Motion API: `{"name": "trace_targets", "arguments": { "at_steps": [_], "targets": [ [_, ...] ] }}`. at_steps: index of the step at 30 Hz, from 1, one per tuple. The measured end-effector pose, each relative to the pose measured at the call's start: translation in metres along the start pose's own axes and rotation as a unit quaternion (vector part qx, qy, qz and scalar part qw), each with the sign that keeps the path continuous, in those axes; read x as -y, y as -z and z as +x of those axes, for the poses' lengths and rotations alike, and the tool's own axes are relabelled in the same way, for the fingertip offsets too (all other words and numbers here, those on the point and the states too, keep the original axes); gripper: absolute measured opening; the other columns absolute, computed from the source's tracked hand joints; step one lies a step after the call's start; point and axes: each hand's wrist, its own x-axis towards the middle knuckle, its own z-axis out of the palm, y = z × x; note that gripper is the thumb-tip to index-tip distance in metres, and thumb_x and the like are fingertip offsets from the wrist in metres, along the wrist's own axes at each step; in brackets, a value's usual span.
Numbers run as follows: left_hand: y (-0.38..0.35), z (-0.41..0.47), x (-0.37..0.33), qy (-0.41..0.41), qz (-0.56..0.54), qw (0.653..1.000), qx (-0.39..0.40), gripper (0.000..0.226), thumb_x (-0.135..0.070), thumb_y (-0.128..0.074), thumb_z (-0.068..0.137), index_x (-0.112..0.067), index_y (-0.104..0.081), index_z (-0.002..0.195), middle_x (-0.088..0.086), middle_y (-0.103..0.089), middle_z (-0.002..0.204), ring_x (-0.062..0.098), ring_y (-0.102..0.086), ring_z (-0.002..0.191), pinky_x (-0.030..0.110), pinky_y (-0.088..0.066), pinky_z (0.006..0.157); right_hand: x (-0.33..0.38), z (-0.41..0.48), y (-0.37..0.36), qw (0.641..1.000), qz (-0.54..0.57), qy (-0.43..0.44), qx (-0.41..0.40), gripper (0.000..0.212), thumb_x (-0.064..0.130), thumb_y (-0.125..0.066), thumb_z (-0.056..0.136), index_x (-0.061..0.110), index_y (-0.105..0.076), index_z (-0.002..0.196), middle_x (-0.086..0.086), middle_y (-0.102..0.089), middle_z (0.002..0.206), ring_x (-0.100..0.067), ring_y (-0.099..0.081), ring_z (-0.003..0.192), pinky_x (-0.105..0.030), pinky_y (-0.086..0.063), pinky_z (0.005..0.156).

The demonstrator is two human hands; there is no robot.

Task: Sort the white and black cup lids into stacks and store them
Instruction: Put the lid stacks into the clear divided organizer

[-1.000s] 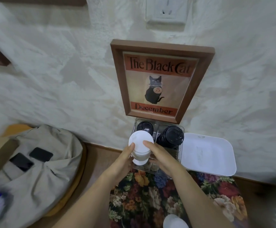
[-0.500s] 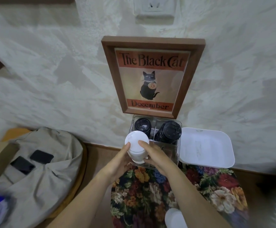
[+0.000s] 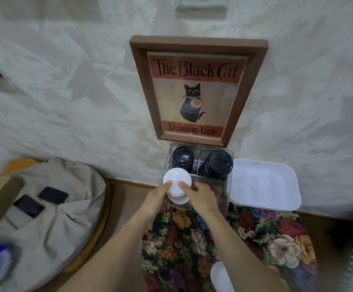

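A stack of white cup lids [image 3: 178, 182] stands tilted in the front left compartment of a clear plastic organizer [image 3: 227, 186]. My left hand [image 3: 157, 200] grips the stack from the left and my right hand [image 3: 198, 198] grips it from the right, both thumbs lying on the top lid. Two stacks of black lids fill the rear compartments: a narrow one [image 3: 183, 159] on the left and a wider one [image 3: 216, 166] on the right. Another white lid [image 3: 220, 278] shows at the bottom edge, partly hidden by my right forearm.
A white plastic container [image 3: 264, 183] sits right of the organizer. A framed cat poster [image 3: 198, 89] leans on the wall behind it. Floral cloth [image 3: 255, 234] covers the surface in front. A grey bag [image 3: 51, 211] with two dark phones lies at the left.
Both hands have lowered the white lid stack into the organizer's front left compartment. The black lid stacks have not moved.
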Motion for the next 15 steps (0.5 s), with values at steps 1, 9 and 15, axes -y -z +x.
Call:
{"name": "trace_targets", "arguments": {
  "at_steps": [1,9,15],
  "targets": [
    [-0.0004,-0.0001,-0.0005,-0.004,0.013,1.0,-0.013,0.037,-0.056,-0.057,0.1,-0.028,-0.069,0.121,-0.004,-0.074,0.12,0.017,-0.068,0.115,0.036,-0.054,0.098,0.0007,0.0,0.0005,1.0,-0.006,-0.003,-0.001,0.064,0.069,-0.06,0.09,0.023,-0.067,0.134,0.003,-0.067,0.128,-0.017,-0.062,0.113,-0.033,-0.046,0.09],
    [-0.0017,-0.0032,-0.0046,-0.064,0.154,0.981,-0.099,0.067,-0.079,-0.051,0.088,-0.025,-0.074,0.12,-0.007,-0.075,0.11,0.017,-0.071,0.105,0.045,-0.055,0.101,0.0013,0.0008,0.0002,0.999,-0.041,-0.024,-0.007,0.087,0.09,-0.047,0.074,0.024,-0.066,0.127,0.003,-0.071,0.121,-0.02,-0.07,0.103,-0.035,-0.052,0.09],
    [0.0032,-0.0038,-0.0001,-0.079,0.252,0.96,-0.095,0.096,-0.098,-0.034,0.073,-0.021,-0.074,0.115,0.001,-0.076,0.107,0.023,-0.07,0.101,0.042,-0.056,0.093,-0.0034,-0.004,0.0013,0.999,-0.03,-0.035,0.011,0.093,0.091,-0.048,0.073,0.022,-0.062,0.134,0.001,-0.069,0.128,-0.022,-0.067,0.111,-0.038,-0.052,0.094]
  ]
}}
